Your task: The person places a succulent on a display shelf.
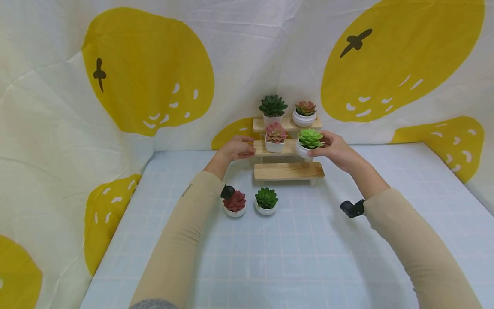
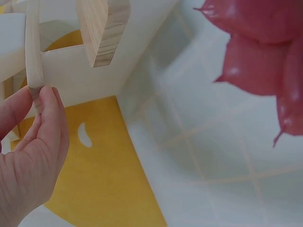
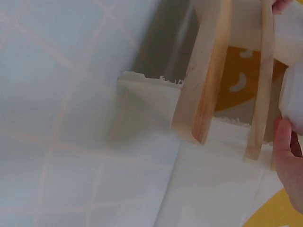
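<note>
My left hand (image 1: 237,148) pinches the left end of the middle step of a three-step wooden stand (image 1: 288,171); in the left wrist view, thumb and fingers meet around the board's end (image 2: 35,71). At the right of that same step, my right hand (image 1: 335,148) grips the round white pot of a light green succulent (image 1: 310,138). The pot (image 3: 292,99) shows at the edge of the right wrist view, fingertips against its side. Between the hands, a pink succulent (image 1: 275,134) in a square white pot stands on the middle step.
On the top step are a dark green succulent (image 1: 272,106) and an orange-red one (image 1: 305,112). In front of the stand, a dark red succulent (image 1: 234,202) and a green one (image 1: 266,200) stand on the checked tablecloth (image 1: 293,257). A lemon-print cloth (image 1: 247,64) hangs behind.
</note>
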Demonstrator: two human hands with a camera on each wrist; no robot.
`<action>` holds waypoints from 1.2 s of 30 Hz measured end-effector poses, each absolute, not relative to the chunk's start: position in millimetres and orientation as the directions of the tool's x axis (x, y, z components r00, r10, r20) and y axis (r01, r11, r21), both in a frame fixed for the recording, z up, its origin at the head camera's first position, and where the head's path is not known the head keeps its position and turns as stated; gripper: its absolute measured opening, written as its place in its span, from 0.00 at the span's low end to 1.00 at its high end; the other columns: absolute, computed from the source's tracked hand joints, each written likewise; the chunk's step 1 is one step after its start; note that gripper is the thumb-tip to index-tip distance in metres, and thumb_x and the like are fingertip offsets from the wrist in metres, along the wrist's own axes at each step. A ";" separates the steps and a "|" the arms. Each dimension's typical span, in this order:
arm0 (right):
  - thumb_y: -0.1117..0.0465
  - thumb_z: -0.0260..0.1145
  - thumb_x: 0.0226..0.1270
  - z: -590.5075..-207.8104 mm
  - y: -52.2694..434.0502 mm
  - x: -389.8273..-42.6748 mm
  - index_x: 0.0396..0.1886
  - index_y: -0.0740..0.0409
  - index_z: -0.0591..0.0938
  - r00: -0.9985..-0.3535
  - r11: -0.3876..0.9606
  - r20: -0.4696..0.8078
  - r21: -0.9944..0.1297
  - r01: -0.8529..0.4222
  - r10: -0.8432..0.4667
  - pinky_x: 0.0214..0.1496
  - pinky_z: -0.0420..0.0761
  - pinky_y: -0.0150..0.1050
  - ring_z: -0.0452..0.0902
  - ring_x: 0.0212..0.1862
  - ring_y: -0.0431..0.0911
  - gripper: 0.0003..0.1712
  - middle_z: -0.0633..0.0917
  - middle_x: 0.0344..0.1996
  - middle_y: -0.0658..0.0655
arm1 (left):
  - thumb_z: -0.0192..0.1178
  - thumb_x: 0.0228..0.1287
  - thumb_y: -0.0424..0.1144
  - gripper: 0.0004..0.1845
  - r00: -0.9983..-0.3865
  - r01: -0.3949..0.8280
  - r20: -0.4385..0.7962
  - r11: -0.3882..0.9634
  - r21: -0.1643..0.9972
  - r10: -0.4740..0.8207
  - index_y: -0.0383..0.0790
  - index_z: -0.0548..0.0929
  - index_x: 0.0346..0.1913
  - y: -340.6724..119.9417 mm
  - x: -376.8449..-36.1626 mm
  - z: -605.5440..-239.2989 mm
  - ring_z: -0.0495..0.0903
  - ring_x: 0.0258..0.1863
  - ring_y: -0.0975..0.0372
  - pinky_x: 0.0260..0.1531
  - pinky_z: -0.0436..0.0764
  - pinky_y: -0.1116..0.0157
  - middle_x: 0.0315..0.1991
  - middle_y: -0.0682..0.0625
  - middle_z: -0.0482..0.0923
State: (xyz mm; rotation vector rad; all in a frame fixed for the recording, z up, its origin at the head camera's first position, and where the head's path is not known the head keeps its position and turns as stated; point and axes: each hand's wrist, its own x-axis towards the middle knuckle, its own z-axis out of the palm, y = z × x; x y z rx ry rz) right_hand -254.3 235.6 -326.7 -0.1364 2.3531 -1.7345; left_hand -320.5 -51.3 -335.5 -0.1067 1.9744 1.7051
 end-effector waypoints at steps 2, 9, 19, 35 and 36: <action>0.66 0.68 0.57 -326.1 235.1 -255.9 0.66 0.62 0.60 -0.974 0.306 -0.120 -0.950 0.056 -0.193 0.66 0.62 0.48 0.62 0.56 0.50 0.39 0.67 0.58 0.59 | 0.54 0.62 0.21 0.28 -0.859 -0.388 -0.433 0.202 0.899 0.274 0.30 0.63 0.66 -51.1 -320.3 -335.1 0.73 0.39 0.56 0.57 0.72 0.58 0.63 0.36 0.65; 0.67 0.68 0.57 -326.6 232.8 -262.2 0.66 0.60 0.62 -0.977 0.307 -0.109 -0.950 0.048 -0.182 0.62 0.66 0.45 0.62 0.54 0.49 0.39 0.68 0.56 0.57 | 0.54 0.62 0.21 0.29 -0.856 -0.392 -0.437 0.203 0.897 0.275 0.30 0.63 0.66 -50.9 -319.5 -333.7 0.73 0.39 0.56 0.58 0.71 0.57 0.63 0.36 0.64; 0.67 0.68 0.57 -331.0 228.8 -268.3 0.68 0.59 0.60 -0.981 0.301 -0.093 -0.953 0.038 -0.170 0.59 0.66 0.44 0.60 0.52 0.48 0.41 0.67 0.55 0.56 | 0.53 0.62 0.21 0.28 -0.862 -0.383 -0.425 0.194 0.903 0.277 0.31 0.64 0.66 -51.5 -319.5 -336.2 0.74 0.36 0.57 0.58 0.71 0.57 0.61 0.38 0.66; 0.65 0.69 0.57 -332.1 222.7 -272.0 0.66 0.61 0.62 -0.986 0.322 -0.090 -0.946 0.040 -0.143 0.56 0.69 0.40 0.63 0.51 0.48 0.38 0.68 0.53 0.57 | 0.54 0.62 0.21 0.27 -0.869 -0.369 -0.414 0.204 0.907 0.271 0.31 0.66 0.65 -51.7 -320.2 -337.4 0.75 0.37 0.57 0.53 0.76 0.61 0.59 0.38 0.68; 0.65 0.69 0.57 -332.2 222.7 -272.0 0.66 0.61 0.62 -0.986 0.320 -0.088 -0.947 0.037 -0.144 0.55 0.69 0.39 0.63 0.50 0.48 0.38 0.68 0.52 0.57 | 0.54 0.62 0.22 0.27 -0.869 -0.368 -0.413 0.204 0.907 0.271 0.31 0.66 0.65 -51.8 -320.2 -337.4 0.75 0.37 0.57 0.53 0.76 0.61 0.59 0.38 0.68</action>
